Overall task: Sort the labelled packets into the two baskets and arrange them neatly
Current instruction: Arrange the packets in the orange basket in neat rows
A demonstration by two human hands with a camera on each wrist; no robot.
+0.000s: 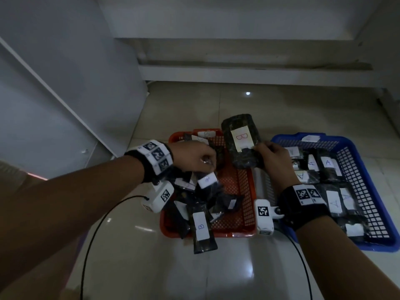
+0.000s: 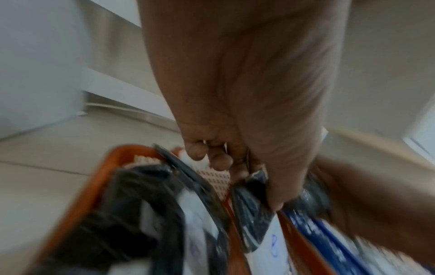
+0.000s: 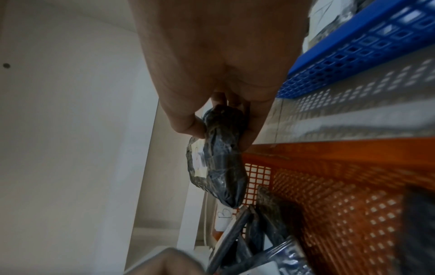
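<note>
a pink "b" stands on the cream label of the dark packet (image 1: 241, 140) pinched by the right hand (image 1: 271, 158); a blue "b" on the packet (image 1: 202, 229) below the left hand (image 1: 194, 156); "a" labels on packets (image 1: 320, 165) right of the right hand, in the blue basket (image 1: 368, 191)

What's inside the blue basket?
The blue basket holds dark packets with white labels, several reading A. The right hand and wrist cover its near-left part, so anything there is hidden.

2 baskets, 1 orange (image 1: 242, 182) and 1 blue (image 1: 355, 169); 2 hands.
</note>
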